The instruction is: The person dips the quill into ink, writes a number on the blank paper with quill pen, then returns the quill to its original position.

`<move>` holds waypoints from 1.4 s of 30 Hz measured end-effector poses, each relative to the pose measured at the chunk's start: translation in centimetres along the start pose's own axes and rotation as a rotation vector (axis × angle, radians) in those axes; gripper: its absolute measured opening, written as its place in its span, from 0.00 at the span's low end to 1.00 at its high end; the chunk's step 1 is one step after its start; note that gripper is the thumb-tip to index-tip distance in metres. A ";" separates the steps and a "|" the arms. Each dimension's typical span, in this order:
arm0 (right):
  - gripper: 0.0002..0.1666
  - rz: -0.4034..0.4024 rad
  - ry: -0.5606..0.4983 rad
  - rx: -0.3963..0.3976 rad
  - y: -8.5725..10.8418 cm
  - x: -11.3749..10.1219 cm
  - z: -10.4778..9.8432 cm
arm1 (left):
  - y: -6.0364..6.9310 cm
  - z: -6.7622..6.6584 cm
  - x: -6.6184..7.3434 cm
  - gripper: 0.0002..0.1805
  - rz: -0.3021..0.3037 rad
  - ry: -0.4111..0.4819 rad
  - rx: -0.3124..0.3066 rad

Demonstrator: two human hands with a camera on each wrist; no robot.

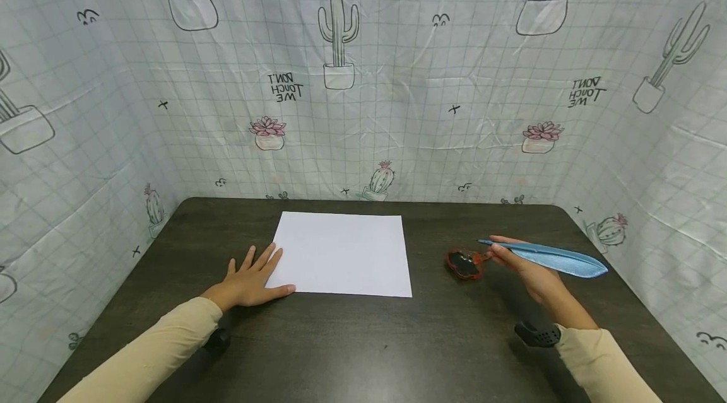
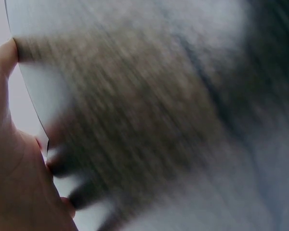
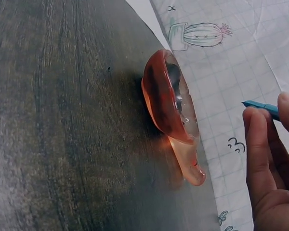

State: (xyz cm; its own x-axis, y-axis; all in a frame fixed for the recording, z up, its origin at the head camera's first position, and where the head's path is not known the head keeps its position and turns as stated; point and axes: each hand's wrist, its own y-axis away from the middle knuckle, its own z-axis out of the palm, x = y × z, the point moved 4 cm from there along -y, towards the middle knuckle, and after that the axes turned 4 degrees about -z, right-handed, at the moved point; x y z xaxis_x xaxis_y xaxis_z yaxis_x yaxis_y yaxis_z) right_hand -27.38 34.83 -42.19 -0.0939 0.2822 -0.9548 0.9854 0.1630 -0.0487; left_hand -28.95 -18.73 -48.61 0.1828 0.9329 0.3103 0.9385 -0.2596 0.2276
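Note:
A blank white sheet of paper (image 1: 343, 255) lies on the dark table, left of centre. My left hand (image 1: 244, 286) rests with spread fingers at its left edge, the thumb on the near left corner. Between thumb and fingertips, my right hand (image 1: 531, 280) pinches a blue feather pen (image 1: 562, 260), its tip pointing left and the plume reaching back to the right. Just left of that hand stands a translucent orange-red dish (image 3: 159, 101) with a short handle, holding dark liquid. In the right wrist view the pen tip (image 3: 253, 104) is apart from the dish.
A dark wood-grain table (image 1: 352, 346) spreads under both arms. Pale cloth (image 1: 397, 106) printed with a grid and potted cacti hangs behind it and along both sides. A black device (image 1: 536, 333) is worn on the right wrist.

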 end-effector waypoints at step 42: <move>0.10 -0.125 0.607 0.039 -0.4 -1.0 1.4 | 1.8 -1.7 1.7 0.53 -0.005 0.019 -0.039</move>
State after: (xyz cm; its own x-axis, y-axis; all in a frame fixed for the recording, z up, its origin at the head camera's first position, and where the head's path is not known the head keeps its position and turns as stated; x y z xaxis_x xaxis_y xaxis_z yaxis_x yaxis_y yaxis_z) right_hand -27.50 33.12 -41.64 -0.2614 0.7524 -0.6046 0.9652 0.1982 -0.1707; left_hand -27.50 -18.06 -46.11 0.1718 0.9294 0.3266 0.9274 -0.2644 0.2646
